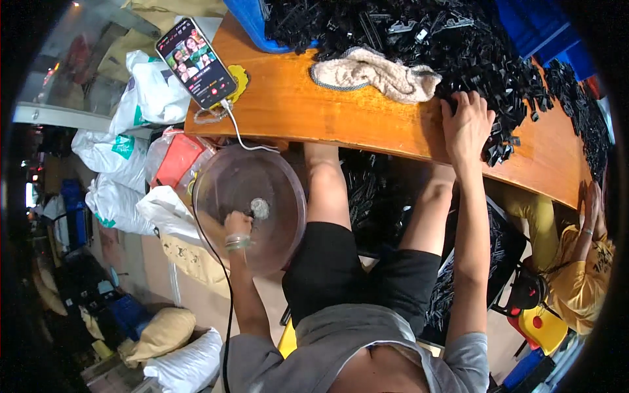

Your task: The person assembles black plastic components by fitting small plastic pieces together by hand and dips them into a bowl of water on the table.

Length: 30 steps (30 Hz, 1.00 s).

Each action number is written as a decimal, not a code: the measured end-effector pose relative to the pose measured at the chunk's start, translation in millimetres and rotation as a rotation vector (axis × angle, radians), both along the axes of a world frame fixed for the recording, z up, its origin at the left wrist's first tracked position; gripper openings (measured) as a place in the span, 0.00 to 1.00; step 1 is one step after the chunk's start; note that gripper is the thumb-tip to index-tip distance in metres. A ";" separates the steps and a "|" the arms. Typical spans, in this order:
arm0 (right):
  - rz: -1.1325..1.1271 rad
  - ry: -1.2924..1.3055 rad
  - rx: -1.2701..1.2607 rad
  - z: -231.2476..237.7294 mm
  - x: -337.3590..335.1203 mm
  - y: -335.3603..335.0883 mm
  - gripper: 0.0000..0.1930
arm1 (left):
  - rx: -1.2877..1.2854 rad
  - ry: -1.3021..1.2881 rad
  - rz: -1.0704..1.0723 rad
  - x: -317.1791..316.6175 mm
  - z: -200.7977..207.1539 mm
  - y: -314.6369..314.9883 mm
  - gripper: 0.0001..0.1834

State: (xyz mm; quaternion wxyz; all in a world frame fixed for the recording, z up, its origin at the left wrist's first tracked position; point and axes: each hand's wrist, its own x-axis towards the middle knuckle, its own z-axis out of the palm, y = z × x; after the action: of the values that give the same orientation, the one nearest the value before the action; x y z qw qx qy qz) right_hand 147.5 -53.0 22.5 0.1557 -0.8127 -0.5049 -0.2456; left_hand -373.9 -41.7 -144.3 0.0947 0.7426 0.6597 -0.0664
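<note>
My left hand (238,224) is down inside a large clear plastic tub (291,173) to the left of my legs, its fingers curled closed. A small dark bit shows by its fingertips, too small to name. Close to the fingers, a pale round patch (260,208) lies in the tub. My right hand (469,121) rests at the edge of a heap of small black plastic parts (495,82) on the wooden table (275,108). Its fingers are bent and apart, the thumb standing off to the left, with the tips touching the parts.
A crumpled beige cloth (377,73) lies left of the heap. The lit phone (196,63), with a white cable, leans at the table's left end. A blue crate (252,26) stands behind. White sacks (114,154) sit at left. A person in yellow (580,288) sits at right.
</note>
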 end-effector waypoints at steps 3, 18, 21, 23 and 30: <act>-0.002 -0.003 -0.036 6.9 -3.6 -4.0 0.09 | 0.002 -0.578 0.273 -0.1 0.4 -7.4 0.11; 0.178 0.507 0.211 9.5 -36.2 -22.0 0.12 | 0.177 -0.654 -0.276 313.3 181.7 49.9 0.07; 0.417 0.791 0.446 -1.2 -44.0 -16.6 0.19 | 0.381 -1.032 -0.466 305.6 170.8 60.0 0.12; 0.402 1.068 0.330 -5.4 -50.5 -17.5 0.17 | 0.386 -0.955 -0.556 300.9 166.4 67.7 0.15; 0.300 0.728 0.080 -2.4 -43.8 -35.1 0.14 | 0.039 -1.083 -0.554 297.2 165.4 74.3 0.18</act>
State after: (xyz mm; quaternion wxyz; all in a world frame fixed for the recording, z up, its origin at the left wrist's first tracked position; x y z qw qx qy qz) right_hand 103.7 -88.1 20.0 0.3903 -0.7572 -0.5197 0.0647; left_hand -76.6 32.6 21.1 0.3826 0.8163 0.3013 0.3106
